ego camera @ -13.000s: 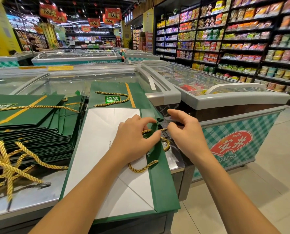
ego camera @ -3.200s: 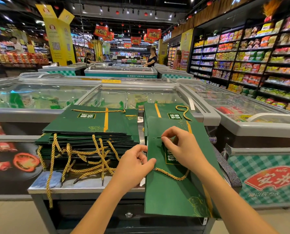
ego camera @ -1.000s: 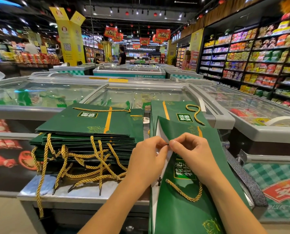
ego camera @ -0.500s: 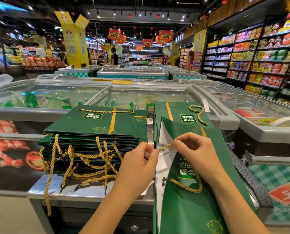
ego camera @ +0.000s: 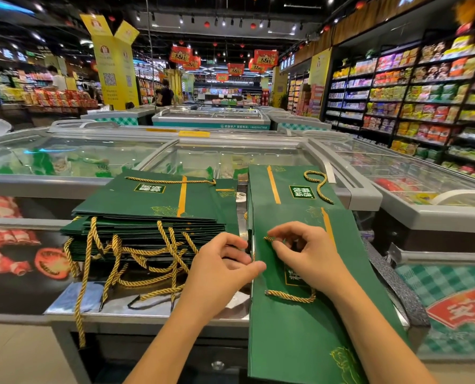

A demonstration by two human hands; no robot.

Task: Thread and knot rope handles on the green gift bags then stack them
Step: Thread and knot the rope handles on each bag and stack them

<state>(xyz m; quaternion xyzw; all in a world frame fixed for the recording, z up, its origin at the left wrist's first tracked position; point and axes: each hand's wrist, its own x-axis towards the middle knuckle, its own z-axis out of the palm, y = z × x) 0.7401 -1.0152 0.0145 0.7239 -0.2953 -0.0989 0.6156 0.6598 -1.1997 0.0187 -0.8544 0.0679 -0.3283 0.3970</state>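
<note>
The right hand (ego camera: 308, 253) is pinching the gold rope (ego camera: 290, 297) end to thread it, while the left hand (ego camera: 222, 270) is gripping the green gift bag (ego camera: 300, 336) with curled fingers (ego camera: 230, 241), steadying it.

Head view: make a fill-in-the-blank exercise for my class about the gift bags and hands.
The rope pinched by the right hand is ____ in colour. The bag under that hand is ____. The stack of bags with dangling ropes lies on the person's ____ side.
Missing: gold; green; left.
</note>
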